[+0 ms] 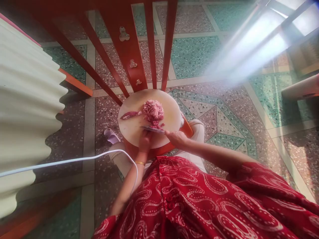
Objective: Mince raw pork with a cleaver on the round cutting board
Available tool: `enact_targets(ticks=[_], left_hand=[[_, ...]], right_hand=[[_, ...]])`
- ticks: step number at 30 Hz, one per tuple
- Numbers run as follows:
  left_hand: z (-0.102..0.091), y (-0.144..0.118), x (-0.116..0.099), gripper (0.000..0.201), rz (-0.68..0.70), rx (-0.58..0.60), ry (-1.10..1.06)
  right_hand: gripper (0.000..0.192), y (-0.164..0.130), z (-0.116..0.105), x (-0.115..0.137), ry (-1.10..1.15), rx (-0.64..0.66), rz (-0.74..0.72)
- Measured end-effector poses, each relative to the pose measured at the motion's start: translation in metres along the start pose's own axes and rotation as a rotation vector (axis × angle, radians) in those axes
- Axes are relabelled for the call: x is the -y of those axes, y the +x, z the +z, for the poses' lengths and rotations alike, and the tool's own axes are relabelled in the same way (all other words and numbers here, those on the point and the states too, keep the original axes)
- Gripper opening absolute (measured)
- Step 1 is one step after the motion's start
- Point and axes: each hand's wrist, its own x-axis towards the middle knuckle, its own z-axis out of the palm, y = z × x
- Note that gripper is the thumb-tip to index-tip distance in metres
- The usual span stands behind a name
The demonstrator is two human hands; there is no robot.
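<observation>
Left hand (pixel 145 139) is at the near edge of the round board (pixel 129 127), fingers curled down onto the knife (pixel 152 129) blade. The blade lies flat, touching the near side of the meat (pixel 153 111) at board centre. Right hand (pixel 175 136) is closed on the knife handle.

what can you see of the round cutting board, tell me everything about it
The cutting board is a round, pale, thick disc, wood by its look, lying flat on an orange chair seat. A heap of chopped pink meat sits near its middle, with one longer strip to the left. A knife blade lies across its near part. The left hand and right hand rest over its near edge.
</observation>
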Motion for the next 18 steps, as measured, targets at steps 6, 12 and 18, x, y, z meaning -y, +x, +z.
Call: enact_targets(ticks=[6,12,18], left_hand=[[0.003,-0.001,0.0,0.031,-0.009,0.033,-0.017],[-0.005,0.001,-0.008,0.031,0.005,-0.016,-0.023],[-0.006,0.003,-0.006,0.027,-0.001,-0.031,-0.023]], right_hand=[[0.029,0.018,-0.001,0.01,0.04,-0.07,-0.039],[0.034,0.035,-0.02,0.004,0.026,-0.09,-0.048],[0.034,-0.002,-0.013,-0.008,-0.018,-0.08,-0.071]])
